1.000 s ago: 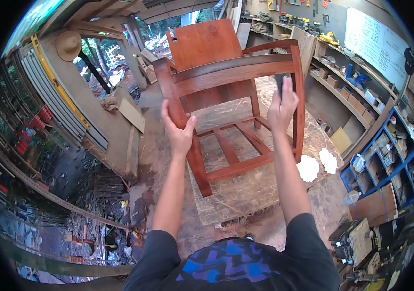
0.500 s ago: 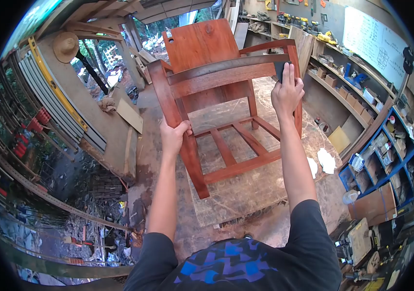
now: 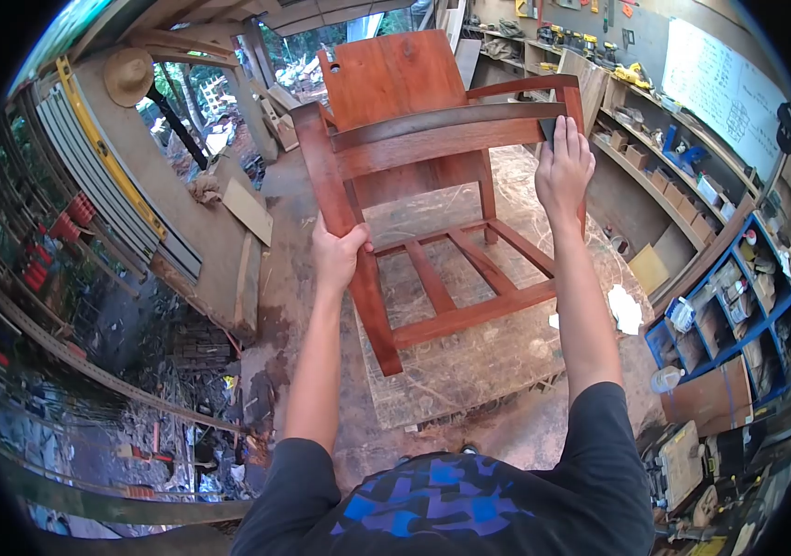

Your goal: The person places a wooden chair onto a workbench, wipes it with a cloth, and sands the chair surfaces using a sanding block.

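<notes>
A reddish-brown wooden chair frame [image 3: 451,144] with slats across its seat opening stands tilted on the worktable [image 3: 432,394]. My left hand [image 3: 338,257] is wrapped around the chair's near left leg, thumb on the inner side. At the right end of the curved front rail [image 3: 442,139], my right hand [image 3: 565,174] presses a dark sheet [image 3: 548,132] that looks like sandpaper against the wood. Its fingers lie stretched over the sheet and partly hide it. The rail's top edge looks darker than the rest of the chair.
White crumpled pieces [image 3: 625,309] lie on the table to the right. Wooden shelves [image 3: 655,181] with power tools and small boxes line the right wall, above a blue compartment rack [image 3: 738,296]. A yellow spirit level [image 3: 108,157] leans on the left.
My right hand and the dark sheet have shifted slightly right along the rail, and its fingers are less curled. My left hand keeps its grip on the leg. The view has shifted slightly.
</notes>
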Demonstrator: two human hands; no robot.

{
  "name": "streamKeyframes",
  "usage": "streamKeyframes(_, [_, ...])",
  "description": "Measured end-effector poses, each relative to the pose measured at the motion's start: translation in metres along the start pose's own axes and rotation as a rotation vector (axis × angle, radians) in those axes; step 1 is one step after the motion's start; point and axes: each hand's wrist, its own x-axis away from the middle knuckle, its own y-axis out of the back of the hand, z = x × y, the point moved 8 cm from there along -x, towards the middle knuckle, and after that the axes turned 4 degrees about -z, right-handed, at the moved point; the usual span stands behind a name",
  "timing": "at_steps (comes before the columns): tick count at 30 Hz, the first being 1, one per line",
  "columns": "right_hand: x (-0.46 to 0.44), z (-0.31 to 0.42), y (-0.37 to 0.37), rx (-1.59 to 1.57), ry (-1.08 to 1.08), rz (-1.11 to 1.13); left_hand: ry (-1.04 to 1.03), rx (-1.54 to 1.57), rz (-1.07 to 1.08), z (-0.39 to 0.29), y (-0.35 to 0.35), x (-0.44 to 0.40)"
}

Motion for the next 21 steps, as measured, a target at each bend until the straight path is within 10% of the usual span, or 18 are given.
streamKeyframes(21, [0.0076,-0.0007,-0.0076,-0.135,-0.101,0.013,0.007,0.015,-0.004,-0.0030,-0.0014,0.0041])
